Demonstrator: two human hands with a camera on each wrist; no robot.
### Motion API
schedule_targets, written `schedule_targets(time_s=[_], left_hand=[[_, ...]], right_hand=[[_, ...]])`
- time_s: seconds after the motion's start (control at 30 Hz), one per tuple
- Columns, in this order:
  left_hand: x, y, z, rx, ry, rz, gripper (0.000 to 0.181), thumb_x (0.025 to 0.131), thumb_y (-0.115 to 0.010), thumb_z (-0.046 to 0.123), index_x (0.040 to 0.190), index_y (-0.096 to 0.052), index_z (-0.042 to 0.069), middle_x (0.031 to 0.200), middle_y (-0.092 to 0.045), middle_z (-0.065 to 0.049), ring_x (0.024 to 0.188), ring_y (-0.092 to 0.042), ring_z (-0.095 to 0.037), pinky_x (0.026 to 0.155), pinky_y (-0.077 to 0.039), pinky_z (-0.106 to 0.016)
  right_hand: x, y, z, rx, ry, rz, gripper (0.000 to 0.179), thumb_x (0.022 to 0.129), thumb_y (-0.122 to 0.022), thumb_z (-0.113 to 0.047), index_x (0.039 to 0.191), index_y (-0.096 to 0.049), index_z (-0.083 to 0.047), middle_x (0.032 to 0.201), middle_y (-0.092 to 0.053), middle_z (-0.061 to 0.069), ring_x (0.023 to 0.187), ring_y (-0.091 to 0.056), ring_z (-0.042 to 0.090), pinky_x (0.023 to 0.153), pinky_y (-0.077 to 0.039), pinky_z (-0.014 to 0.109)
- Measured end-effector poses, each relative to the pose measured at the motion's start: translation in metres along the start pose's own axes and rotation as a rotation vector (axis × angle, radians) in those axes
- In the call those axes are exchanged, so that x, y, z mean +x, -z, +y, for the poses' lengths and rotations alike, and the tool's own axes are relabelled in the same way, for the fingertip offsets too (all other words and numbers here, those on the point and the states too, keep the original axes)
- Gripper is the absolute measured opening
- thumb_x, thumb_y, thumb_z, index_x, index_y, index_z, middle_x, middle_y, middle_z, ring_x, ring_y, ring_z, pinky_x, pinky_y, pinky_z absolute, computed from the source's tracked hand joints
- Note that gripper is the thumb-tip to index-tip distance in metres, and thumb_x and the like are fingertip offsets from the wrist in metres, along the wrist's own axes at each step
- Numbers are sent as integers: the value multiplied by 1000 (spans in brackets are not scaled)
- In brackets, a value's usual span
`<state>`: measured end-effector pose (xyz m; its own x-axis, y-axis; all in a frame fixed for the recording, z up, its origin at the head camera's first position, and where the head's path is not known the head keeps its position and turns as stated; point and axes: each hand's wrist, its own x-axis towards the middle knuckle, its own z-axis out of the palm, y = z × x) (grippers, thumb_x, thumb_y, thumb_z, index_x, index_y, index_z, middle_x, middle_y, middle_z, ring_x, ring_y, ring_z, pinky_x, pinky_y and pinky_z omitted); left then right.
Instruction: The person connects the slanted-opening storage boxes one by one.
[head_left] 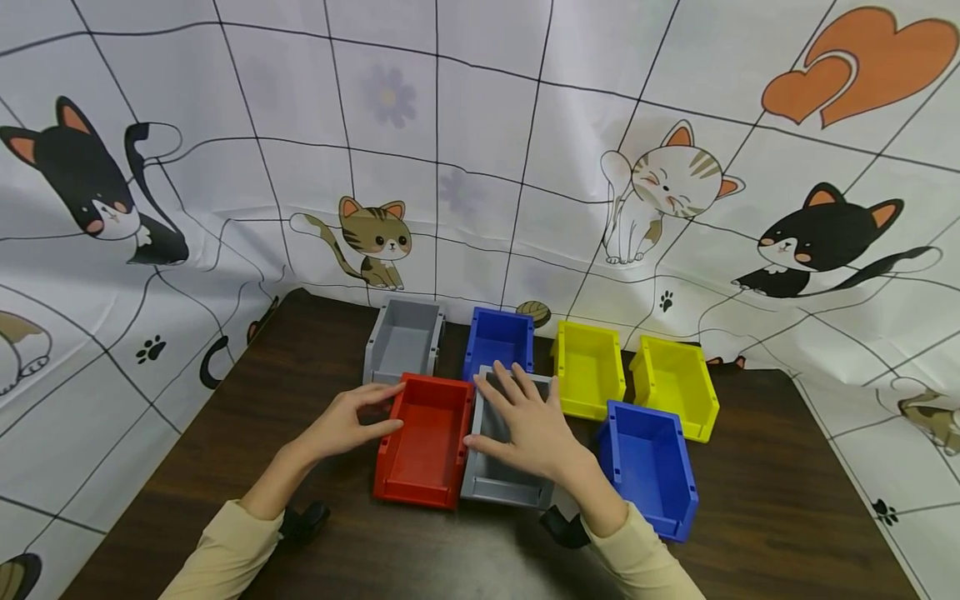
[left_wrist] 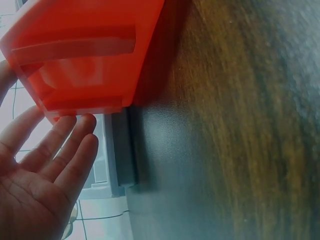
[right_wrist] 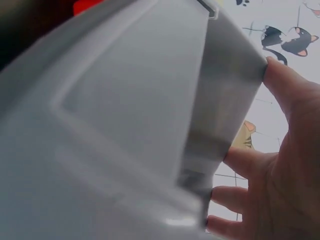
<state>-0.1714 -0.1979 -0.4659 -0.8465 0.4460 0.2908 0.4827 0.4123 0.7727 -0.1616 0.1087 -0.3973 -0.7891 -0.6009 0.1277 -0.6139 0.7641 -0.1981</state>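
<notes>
A red bin (head_left: 423, 442) and a grey bin (head_left: 506, 492) stand side by side at the front of the group. At the red bin's left side is my left hand (head_left: 351, 423), its thumb and fingers apart and the fingertips right at the wall. In the left wrist view the fingers reach out along the red bin (left_wrist: 85, 45). My right hand (head_left: 528, 421) spreads over the grey bin, thumb near its left rim and fingertips at its far and right edges. The right wrist view has the fingertips at the edge of the grey bin (right_wrist: 135, 95).
Behind stand another grey bin (head_left: 405, 337), a blue bin (head_left: 498, 333) and two yellow bins, one (head_left: 588, 367) left of the other (head_left: 675, 383). A second blue bin (head_left: 648, 467) is just right of my right forearm. Cat-printed cloth (head_left: 480, 150) rises behind the dark wooden table (head_left: 780, 500).
</notes>
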Motion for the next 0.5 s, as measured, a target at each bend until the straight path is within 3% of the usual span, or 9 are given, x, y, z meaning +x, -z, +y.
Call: schedule_targets(time_s=[0.5], left_hand=[[1, -1, -1, 12, 10, 4, 56, 82, -72, 12, 131, -52, -3, 123, -56, -18, 106, -56, -33, 84, -50, -45]], right_hand=[[1, -7, -2, -17, -46, -71, 82, 84, -48, -68, 150, -23, -26, 156, -14, 5, 142, -9, 29, 101, -6, 71]])
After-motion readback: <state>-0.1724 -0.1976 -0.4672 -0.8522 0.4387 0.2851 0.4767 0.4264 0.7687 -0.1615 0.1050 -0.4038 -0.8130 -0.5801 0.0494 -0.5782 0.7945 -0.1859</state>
